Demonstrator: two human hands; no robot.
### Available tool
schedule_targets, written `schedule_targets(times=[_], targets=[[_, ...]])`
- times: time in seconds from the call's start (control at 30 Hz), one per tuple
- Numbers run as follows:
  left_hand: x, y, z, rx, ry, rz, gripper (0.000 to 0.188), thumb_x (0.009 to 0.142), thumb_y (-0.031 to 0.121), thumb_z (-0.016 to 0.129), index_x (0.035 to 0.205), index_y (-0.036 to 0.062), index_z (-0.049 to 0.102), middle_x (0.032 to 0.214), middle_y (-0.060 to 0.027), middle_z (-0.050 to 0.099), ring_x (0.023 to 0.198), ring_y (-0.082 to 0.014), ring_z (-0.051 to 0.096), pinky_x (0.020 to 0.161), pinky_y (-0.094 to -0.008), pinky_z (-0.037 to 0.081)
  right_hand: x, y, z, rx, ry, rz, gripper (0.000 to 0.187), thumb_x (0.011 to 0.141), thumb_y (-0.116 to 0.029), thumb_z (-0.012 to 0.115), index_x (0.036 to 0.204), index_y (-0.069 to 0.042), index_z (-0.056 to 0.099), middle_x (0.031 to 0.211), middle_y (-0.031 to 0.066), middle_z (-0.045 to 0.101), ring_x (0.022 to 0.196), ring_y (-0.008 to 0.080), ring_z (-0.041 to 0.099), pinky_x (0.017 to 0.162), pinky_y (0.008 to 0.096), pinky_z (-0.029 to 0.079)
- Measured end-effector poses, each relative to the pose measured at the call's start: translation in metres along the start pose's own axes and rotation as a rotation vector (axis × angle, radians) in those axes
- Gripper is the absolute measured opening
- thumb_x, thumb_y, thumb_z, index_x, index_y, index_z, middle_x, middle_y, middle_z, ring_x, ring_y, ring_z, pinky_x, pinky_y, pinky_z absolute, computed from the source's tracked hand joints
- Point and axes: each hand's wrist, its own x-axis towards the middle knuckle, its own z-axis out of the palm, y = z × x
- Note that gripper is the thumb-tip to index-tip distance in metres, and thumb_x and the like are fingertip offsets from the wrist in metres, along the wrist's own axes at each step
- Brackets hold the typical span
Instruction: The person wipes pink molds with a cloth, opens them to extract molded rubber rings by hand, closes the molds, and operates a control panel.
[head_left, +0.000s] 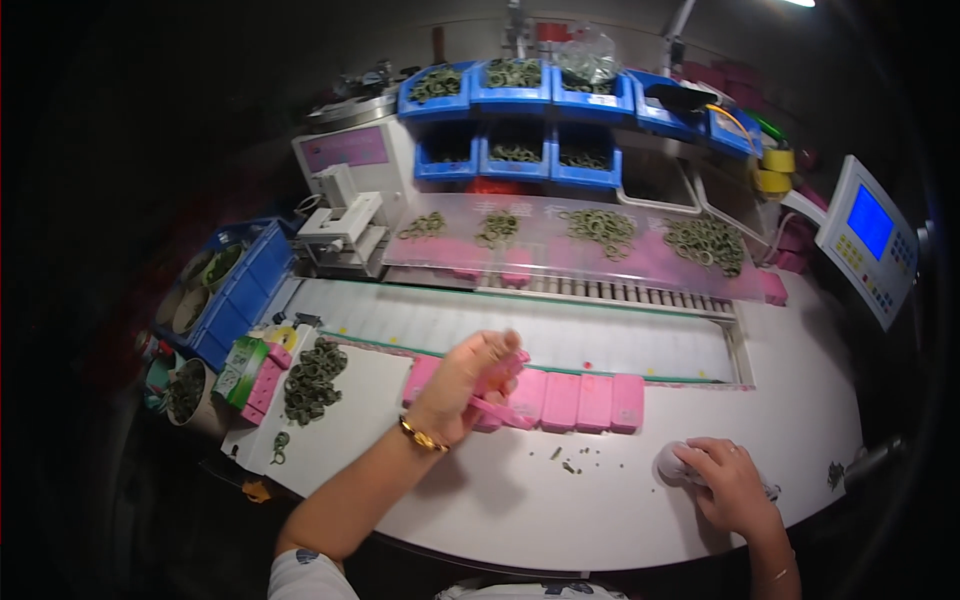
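My left hand (465,380) is raised above the table, its fingers closed around a pink plastic piece (505,412), part of which the palm hides. Just beyond and beside it, pink blocks (595,402) stand in a row along the table. At the right, my right hand (728,482) is closed over a rounded white object (674,462) resting on the table top; the rest of that object lies under the fingers. Between the hands, several small dark bits (568,466) are scattered. A pile of dark green rings (314,382) lies to the left.
A sunken white conveyor (440,316) crosses behind the pink blocks. Beyond it, a clear sloping shelf (550,262) bears piles of green rings, beneath blue bins (512,152). A white press-like device (342,225) stands back left, a control panel (870,238) at the right. A blue crate (240,298) sits far left.
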Motion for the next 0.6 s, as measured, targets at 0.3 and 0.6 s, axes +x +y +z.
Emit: schedule_targets(times=[0.3,0.6], targets=[[-0.005,-0.068,0.053,-0.066,-0.105,-0.193,0.022,0.096,0.025,0.049,0.095,0.0043,0.056,0.067,-0.0043,0.052,0.050,-0.0135,0.048,0.044,-0.0245,0.037,0.041,-0.037,-0.035,-0.079,0.555,-0.139,0.051,0.064,0.006,0.060,0.111,-0.014,0.066,0.110,0.0059,0.063,0.095,0.0253,0.059,0.080,0.0369,0.041],[-0.008,-0.095,0.055,0.242,-0.013,0.147,0.013,0.093,0.013,0.048,0.101,0.0059,0.055,0.076,-0.0032,0.055,0.048,-0.0116,0.053,0.040,-0.0239,0.040,0.046,-0.069,0.000,-0.168,0.362,-0.435,0.026,0.074,-0.018,0.066,0.100,-0.018,0.071,0.114,-0.0023,0.066,0.091,0.0183,0.059,0.073,0.0331,0.039]])
